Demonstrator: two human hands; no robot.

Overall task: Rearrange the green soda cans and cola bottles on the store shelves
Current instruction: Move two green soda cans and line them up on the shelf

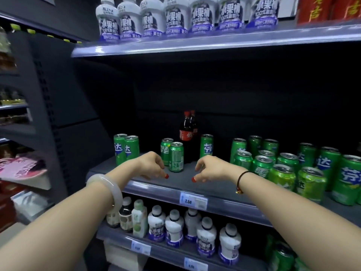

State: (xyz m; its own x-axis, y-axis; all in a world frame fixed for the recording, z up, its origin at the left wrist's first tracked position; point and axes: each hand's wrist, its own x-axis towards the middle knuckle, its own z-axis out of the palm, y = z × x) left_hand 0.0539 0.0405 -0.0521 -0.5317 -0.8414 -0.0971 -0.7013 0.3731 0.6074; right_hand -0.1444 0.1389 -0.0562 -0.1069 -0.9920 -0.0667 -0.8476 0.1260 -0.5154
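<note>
Middle shelf (pixel 224 189): I am facing it, its grey front edge running down to the right and carrying a price tag (pixel 193 200) marked 2.50.

Large group of green soda cans (pixel 283 169): standing packed at the right end of the shelf, reaching from the back toward the front edge, some short and some tall.

Cola bottles (pixel 187 132): two, red-capped, standing upright one behind the other near the back of the shelf, about mid-length.

Pair of tall green cans (pixel 126 148): standing touching each other at the left end of the shelf.

Pair of short green cans (pixel 172 156): standing just in front of the cola bottles, the nearer one showing its printed back panel.

Single tall green can (pixel 206 146): standing just right of the bottles.

My left hand (pixel 151 166): hanging over the shelf's front edge, just left of the short pair, fingers curled loosely downward and grasping nothing. A pale bangle (pixel 109 189) is sitting on that wrist.

My right hand (pixel 210 169): hanging over the bare stretch of shelf between the short pair and the large group, fingers drooping, likewise empty. A dark cord bracelet (pixel 241 179) is circling that wrist.

White bottles (pixel 173 18): lining the shelf above; similar ones are standing on the shelf below.
</note>
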